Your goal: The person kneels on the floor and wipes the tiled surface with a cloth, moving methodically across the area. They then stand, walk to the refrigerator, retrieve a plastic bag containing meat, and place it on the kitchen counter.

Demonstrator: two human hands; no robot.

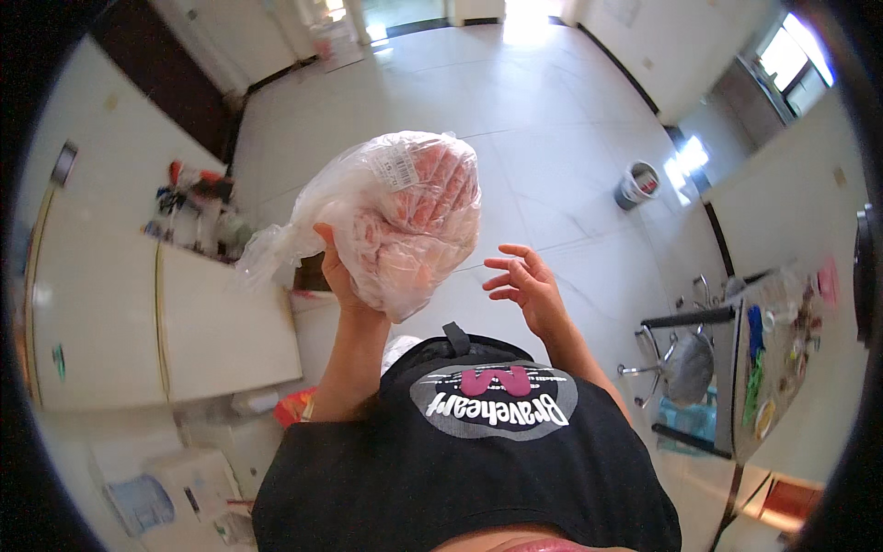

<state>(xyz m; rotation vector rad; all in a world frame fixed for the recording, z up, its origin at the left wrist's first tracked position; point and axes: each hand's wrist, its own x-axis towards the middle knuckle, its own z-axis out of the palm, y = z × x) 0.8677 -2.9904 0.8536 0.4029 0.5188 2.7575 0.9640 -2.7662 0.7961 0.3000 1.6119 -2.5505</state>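
Observation:
A knotted clear plastic bag (pixel 414 221) of pinkish food, seemingly raw meat, is up in front of my chest. It bears a white label (pixel 397 168) with a barcode. My left hand (pixel 339 272) supports it from its lower left side, thumb on the outside and the other fingers hidden behind the bag. The twisted end of the bag trails out to the left past that hand. To the right, apart from the bag, my right hand (pixel 526 283) is raised with its fingers spread and nothing in it.
A white cabinet-like unit (pixel 227 324) stands at my left, with assorted items (pixel 200 207) beyond it. On the tiled floor (pixel 441 90), ahead to the right, is a bin (pixel 637 185). A cluttered table (pixel 779 366) stands at the right, near metal-framed furniture (pixel 666 366).

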